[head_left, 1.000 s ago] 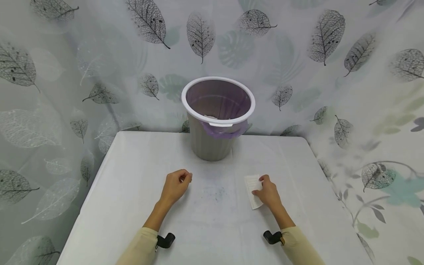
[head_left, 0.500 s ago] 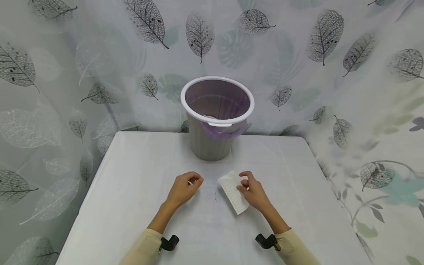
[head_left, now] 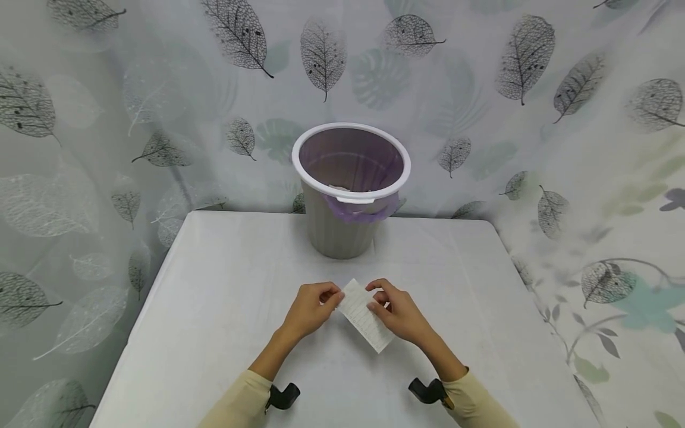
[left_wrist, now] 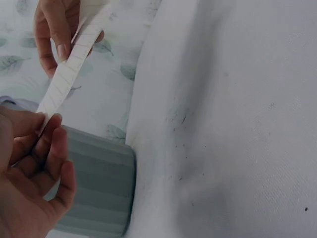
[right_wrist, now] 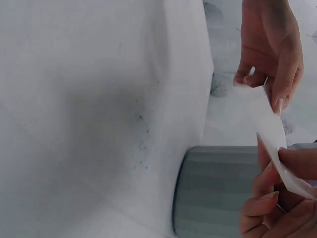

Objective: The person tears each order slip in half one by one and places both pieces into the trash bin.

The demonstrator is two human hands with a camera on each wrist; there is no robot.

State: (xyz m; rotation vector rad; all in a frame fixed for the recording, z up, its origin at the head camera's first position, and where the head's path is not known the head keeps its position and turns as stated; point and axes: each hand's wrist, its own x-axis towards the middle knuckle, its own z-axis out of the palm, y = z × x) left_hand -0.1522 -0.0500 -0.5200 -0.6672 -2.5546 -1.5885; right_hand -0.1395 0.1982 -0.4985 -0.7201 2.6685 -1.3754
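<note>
A small slip of white paper (head_left: 365,318) with faint printed lines is held above the table between both hands. My left hand (head_left: 313,308) pinches its upper left corner between thumb and fingers, as the left wrist view also shows of the paper strip (left_wrist: 69,74). On the other side my right hand (head_left: 398,312) grips the paper near its right edge, thumb on top and fingers curled beneath. From the right wrist view the paper (right_wrist: 267,119) looks bent along its length.
A grey bin (head_left: 342,232) with a white rim and a purple liner stands at the table's back edge; something white lies inside. The table (head_left: 241,255) has a white cover with small dark specks. Leaf-patterned curtain (head_left: 176,89) hangs behind and on both sides.
My right hand has lifted the paper from the right of the table and brought it left to the middle. My left hand has moved right and taken hold of its corner.
</note>
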